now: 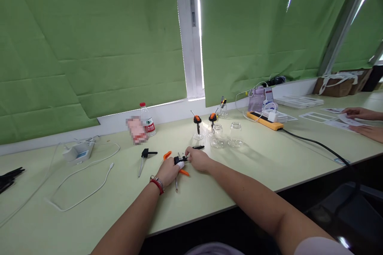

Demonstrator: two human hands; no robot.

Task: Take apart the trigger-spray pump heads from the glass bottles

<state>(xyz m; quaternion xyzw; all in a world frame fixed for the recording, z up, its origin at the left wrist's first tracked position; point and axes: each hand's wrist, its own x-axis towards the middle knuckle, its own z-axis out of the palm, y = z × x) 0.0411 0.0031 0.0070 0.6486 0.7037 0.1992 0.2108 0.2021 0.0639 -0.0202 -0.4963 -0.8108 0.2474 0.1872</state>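
Near the front middle of the table, my left hand (pixel 170 172) is closed around a small black mechanical part (pixel 180 159). My right hand (pixel 198 158) pinches a thin metal piece at that part's right end; the fingers partly hide it. Orange curved pieces (pixel 184 172) show on both sides of my left hand, and a metal rod (pixel 176 186) points toward me below it. A black ridged rod (pixel 198 147) lies just beyond my right hand. Left of my hands rests a black piece with a crank-like arm and metal rod (pixel 145 154).
Behind my hands stand clear glass jars (pixel 235 135), several with black-and-orange tops (pixel 197 119). A water bottle (pixel 149 121), white cable (pixel 80 207) and socket block (pixel 78 151) are left. An orange power strip (pixel 265 121) and another person's hands (pixel 363 121) holding paper are right.
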